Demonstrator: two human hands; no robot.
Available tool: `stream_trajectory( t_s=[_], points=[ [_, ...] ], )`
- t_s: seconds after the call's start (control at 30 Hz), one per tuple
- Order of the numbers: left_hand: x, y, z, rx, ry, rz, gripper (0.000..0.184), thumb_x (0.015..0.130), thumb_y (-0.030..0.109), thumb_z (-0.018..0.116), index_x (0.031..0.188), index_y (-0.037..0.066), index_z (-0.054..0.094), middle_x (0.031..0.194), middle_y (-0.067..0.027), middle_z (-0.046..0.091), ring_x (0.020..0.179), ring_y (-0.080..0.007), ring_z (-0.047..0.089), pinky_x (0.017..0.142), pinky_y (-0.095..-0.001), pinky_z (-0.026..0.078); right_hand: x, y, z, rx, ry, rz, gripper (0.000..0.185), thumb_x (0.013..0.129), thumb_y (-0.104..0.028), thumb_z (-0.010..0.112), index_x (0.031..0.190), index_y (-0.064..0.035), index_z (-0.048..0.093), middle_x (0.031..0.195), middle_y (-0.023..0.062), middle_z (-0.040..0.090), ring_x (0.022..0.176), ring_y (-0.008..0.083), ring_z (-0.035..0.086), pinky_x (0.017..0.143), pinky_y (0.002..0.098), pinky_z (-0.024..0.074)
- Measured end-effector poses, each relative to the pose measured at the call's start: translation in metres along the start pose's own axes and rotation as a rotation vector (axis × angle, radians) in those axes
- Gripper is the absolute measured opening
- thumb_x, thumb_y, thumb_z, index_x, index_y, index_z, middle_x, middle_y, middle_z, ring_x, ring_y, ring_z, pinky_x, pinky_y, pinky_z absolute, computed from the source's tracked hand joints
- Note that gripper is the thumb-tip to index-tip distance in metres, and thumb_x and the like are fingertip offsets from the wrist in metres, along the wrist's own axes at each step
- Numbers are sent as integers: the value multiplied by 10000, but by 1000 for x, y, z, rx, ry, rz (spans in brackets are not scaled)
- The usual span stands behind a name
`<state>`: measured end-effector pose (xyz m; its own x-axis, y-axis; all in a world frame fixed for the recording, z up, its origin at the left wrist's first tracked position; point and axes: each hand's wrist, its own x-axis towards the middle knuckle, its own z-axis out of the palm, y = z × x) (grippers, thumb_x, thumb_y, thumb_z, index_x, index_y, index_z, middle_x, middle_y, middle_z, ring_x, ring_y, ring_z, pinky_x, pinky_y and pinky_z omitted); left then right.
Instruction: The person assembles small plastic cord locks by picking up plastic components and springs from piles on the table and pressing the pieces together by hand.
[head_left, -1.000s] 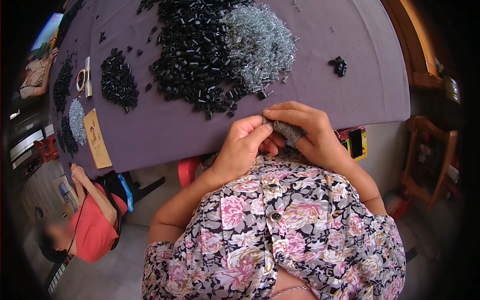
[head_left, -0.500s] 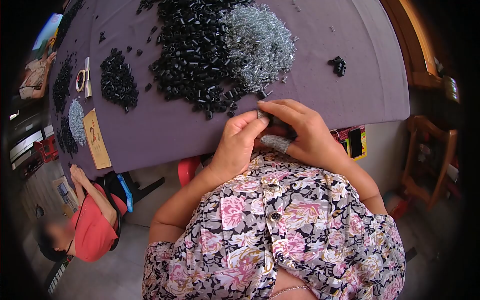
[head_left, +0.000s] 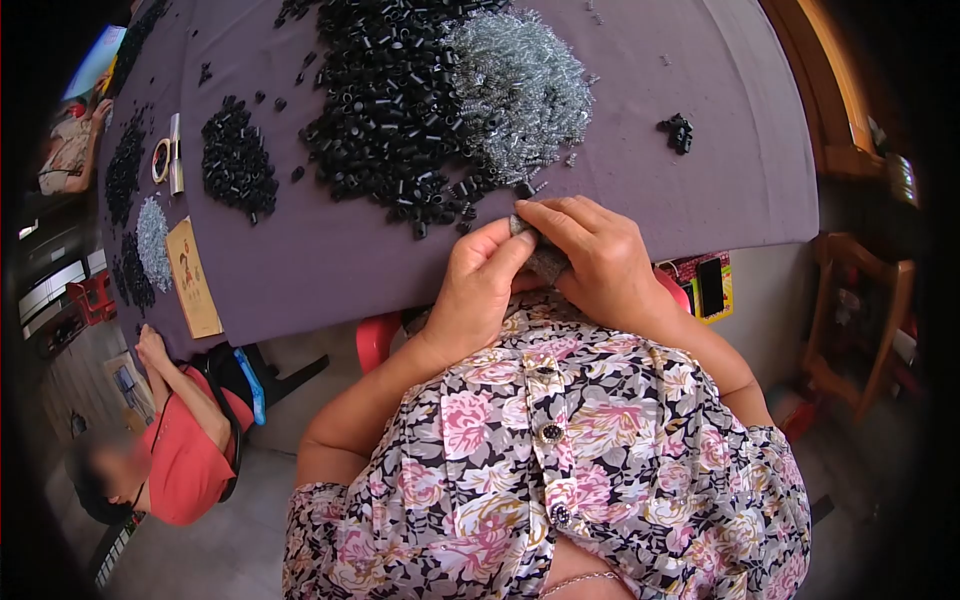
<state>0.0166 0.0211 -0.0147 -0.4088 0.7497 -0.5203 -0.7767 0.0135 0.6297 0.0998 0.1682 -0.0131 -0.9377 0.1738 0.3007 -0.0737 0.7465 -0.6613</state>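
My left hand (head_left: 480,285) and my right hand (head_left: 600,255) meet at the fingertips, just off the near edge of the table. Both are closed in a pinch, and whatever sits between the fingertips is hidden. A grey fabric finger cover (head_left: 546,262) wraps my right thumb, and more grey cloth shows at the meeting fingertips. Beyond my hands lies a big pile of black plastic tubes (head_left: 385,110), with a heap of small silvery springs (head_left: 520,90) against its right side.
A smaller black pile (head_left: 238,158) lies left, and a little black cluster (head_left: 677,133) right. Tape (head_left: 162,160) and a tan booklet (head_left: 194,278) lie farther left. A person in red (head_left: 195,440) sits at lower left; another person (head_left: 70,155) is at upper left. A wooden chair (head_left: 860,320) stands right.
My joined hands have shifted slightly left. My right thumb lifted away from the fingers, then came back in toward them.
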Motion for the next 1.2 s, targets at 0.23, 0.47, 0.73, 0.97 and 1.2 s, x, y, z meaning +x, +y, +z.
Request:
stream_trajectory(
  t_s=[0.23,0.47,0.73,0.97,1.2],
  points=[
    [2,-1,-4,25,-15,-19,222,1051,152,507,1174,16,633,1058,-34,682,935,-94,662,836,-277,564,1,1,-1,-6,-6,-18,464,653,-2,718,1115,12,674,972,130,685,845,319,676,703,407,555],
    [2,-3,-5,-58,-11,0,256,1066,164,478,1215,18,626,1105,-64,680,999,-142,665,903,-355,561,3,-1,4,22,4,18,443,666,-11,715,1107,9,672,971,133,686,849,318,679,706,409,557],
    [1,3,-6,124,-56,-58,258,1073,186,502,1191,-3,631,1049,-76,691,929,-160,687,870,-322,570,1,2,-1,14,-20,-11,436,674,-19,707,1108,10,677,958,134,692,834,318,679,700,407,560],
    [-2,-7,-5,204,15,60,201,1052,152,548,1037,-7,671,852,40,625,762,-10,527,639,-199,438,-2,-1,1,-49,-51,-50,454,671,-18,707,1122,19,667,946,139,691,819,306,680,683,396,557],
    [-2,-6,-8,231,-62,79,248,1074,181,504,1123,-22,638,1006,-53,688,908,-104,653,811,-271,534,-1,1,0,-10,-17,-39,424,677,-14,711,1099,7,681,909,130,687,794,290,684,669,393,553]
  ],
)
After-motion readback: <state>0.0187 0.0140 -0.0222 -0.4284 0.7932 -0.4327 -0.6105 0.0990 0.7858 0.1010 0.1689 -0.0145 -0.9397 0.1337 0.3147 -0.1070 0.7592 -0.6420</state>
